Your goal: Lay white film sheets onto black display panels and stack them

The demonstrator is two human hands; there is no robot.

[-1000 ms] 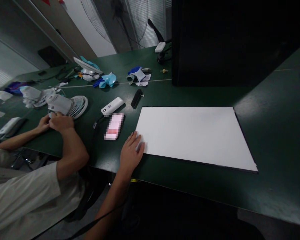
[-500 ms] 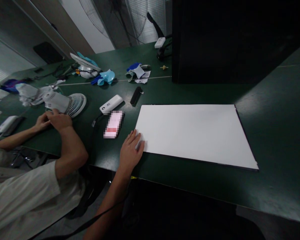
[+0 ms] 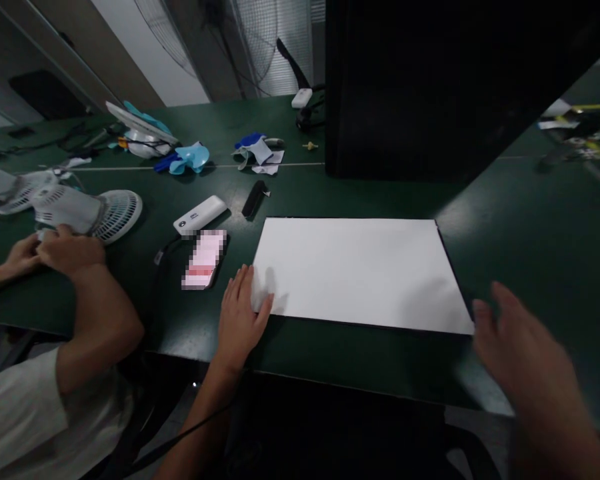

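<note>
**Student:** Where does the white sheet (image 3: pixel 355 273) lie, and how are the hands set?

**Legend:** The sheet lies flat on the bench (image 3: pixel 530 227), between the two hands. The left hand (image 3: pixel 240 320) rests palm down, fingers loosely spread, fingertips on the near-left corner. The right hand (image 3: pixel 525 363) is blurred, open with fingers apart and holding nothing, just beside the near-right corner; contact with the sheet cannot be told.

**Student:** What lies about them?

**Legend:** A phone (image 3: pixel 203 260) lies just beyond the left hand, and a white power bank (image 3: pixel 200 215) farther on. A co-worker's hands (image 3: pixel 65 250) rest well to the left, at a small fan (image 3: pixel 80 210).

**Student:** What could go wrong?

**Legend:** Probably a skew or a crease. Only one corner is pressed, so a nudge from the right hand could pivot the sheet about the left fingertips. A lift by a single corner could bend it. A leftward slide could push it against the phone.
</note>
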